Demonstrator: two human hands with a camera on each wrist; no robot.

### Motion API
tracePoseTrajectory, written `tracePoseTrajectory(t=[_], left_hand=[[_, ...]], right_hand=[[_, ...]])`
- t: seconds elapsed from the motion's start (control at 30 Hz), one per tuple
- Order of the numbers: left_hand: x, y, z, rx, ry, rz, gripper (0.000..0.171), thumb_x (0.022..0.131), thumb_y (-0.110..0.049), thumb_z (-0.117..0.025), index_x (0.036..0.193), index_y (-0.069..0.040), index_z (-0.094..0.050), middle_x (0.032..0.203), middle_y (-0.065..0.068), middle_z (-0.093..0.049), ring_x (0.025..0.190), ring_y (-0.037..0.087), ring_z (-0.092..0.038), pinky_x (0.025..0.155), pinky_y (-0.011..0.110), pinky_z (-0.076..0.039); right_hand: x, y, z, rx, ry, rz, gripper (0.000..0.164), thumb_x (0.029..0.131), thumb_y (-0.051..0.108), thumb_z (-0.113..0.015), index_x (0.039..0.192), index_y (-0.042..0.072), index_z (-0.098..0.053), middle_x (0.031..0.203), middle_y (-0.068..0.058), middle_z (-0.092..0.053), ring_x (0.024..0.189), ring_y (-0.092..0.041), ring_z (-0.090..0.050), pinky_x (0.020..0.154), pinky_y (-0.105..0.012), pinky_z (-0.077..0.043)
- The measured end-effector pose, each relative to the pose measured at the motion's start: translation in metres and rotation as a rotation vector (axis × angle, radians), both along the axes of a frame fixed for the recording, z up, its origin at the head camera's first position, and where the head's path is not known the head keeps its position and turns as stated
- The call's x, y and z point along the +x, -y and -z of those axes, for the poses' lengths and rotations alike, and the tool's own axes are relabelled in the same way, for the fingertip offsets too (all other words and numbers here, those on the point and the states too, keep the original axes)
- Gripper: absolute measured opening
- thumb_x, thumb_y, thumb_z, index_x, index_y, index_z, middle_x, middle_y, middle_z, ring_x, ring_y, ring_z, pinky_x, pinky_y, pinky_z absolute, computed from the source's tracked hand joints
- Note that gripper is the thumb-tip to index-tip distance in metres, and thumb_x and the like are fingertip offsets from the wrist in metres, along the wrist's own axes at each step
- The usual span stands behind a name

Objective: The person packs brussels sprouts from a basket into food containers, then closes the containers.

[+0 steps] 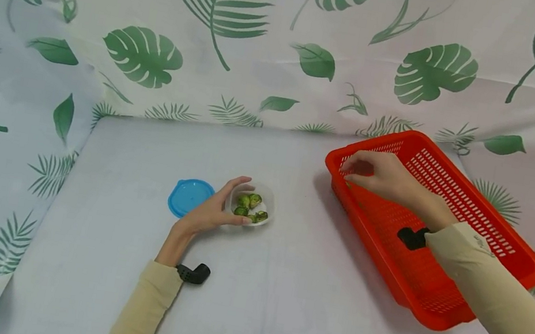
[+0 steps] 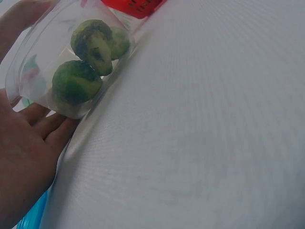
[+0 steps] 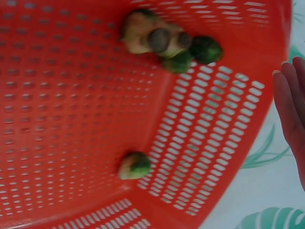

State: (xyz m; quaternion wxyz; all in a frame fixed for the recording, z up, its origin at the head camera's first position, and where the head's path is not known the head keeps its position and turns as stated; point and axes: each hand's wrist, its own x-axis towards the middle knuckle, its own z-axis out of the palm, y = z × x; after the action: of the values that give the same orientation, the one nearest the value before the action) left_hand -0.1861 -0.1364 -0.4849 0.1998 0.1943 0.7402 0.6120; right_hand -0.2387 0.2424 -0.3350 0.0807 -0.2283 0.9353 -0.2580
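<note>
My left hand (image 1: 212,208) grips a small clear plastic container (image 1: 269,199), thumb on the near side and fingers curved round the far side. Several green Brussels sprouts (image 1: 254,200) lie inside it; the left wrist view shows one sprout (image 2: 76,82) through the clear wall. Over the left end of a red basket (image 1: 368,229) is my right hand (image 1: 383,175), its thumb and fingers apart and nothing visible between them. The right wrist view shows its fingers (image 3: 289,102) loosely extended beside the basket's rim. More sprouts (image 3: 206,49) lie inside the basket, one sprout (image 3: 135,165) apart from the others.
A blue lid (image 1: 191,197) lies on the white tabletop (image 1: 223,312), just left of the container and beside my left hand. The long perforated basket stands diagonally on the right. Leaf-patterned cloth (image 1: 266,44) hangs behind the table and along its sides.
</note>
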Motion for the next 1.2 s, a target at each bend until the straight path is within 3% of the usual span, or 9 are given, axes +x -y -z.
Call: tracePoseTrajectory(t=[0.4, 0.77, 0.93, 1.2], left_hand=[[0.000, 0.000, -0.002, -0.005, 0.004, -0.001, 0.096, 0.089, -0.019, -0.081, 0.164, -0.021, -0.021, 0.163, 0.002, -0.038, 0.160, 0.024, -0.007, 0.121, 0.071, -0.008], [-0.001, 0.000, 0.000, -0.010, 0.007, -0.007, 0.095, 0.089, -0.019, -0.081, 0.164, -0.022, -0.022, 0.163, 0.001, -0.038, 0.160, 0.023, -0.006, 0.121, 0.072, -0.008], [-0.001, 0.000, 0.001, -0.011, 0.008, -0.007, 0.094, 0.090, -0.017, -0.080, 0.164, -0.022, -0.022, 0.163, 0.001, -0.038, 0.160, 0.022, -0.005, 0.121, 0.071, -0.007], [-0.001, 0.001, 0.001, -0.010, 0.005, -0.014, 0.093, 0.090, -0.016, -0.079, 0.164, -0.022, -0.023, 0.163, 0.000, -0.038, 0.160, 0.020, -0.006, 0.122, 0.069, -0.007]], right_hand=[[-0.019, -0.015, 0.032, 0.024, 0.084, 0.057, 0.024, 0.093, 0.002, -0.069, 0.117, 0.002, -0.073, 0.112, -0.015, -0.073, 0.105, -0.031, -0.064, 0.096, -0.052, -0.053], [-0.038, -0.023, 0.061, 0.061, 0.139, 0.034, 0.027, 0.094, 0.002, -0.067, 0.120, -0.001, -0.071, 0.116, -0.019, -0.073, 0.108, -0.035, -0.065, 0.096, -0.053, -0.054], [-0.040, -0.025, 0.068, 0.077, 0.191, 0.040, 0.034, 0.095, 0.004, -0.066, 0.128, -0.003, -0.067, 0.123, -0.022, -0.071, 0.113, -0.036, -0.063, 0.099, -0.055, -0.052], [-0.041, -0.024, 0.070, 0.071, 0.218, 0.012, 0.031, 0.096, 0.005, -0.066, 0.126, -0.005, -0.067, 0.120, -0.023, -0.071, 0.112, -0.038, -0.064, 0.100, -0.057, -0.051]])
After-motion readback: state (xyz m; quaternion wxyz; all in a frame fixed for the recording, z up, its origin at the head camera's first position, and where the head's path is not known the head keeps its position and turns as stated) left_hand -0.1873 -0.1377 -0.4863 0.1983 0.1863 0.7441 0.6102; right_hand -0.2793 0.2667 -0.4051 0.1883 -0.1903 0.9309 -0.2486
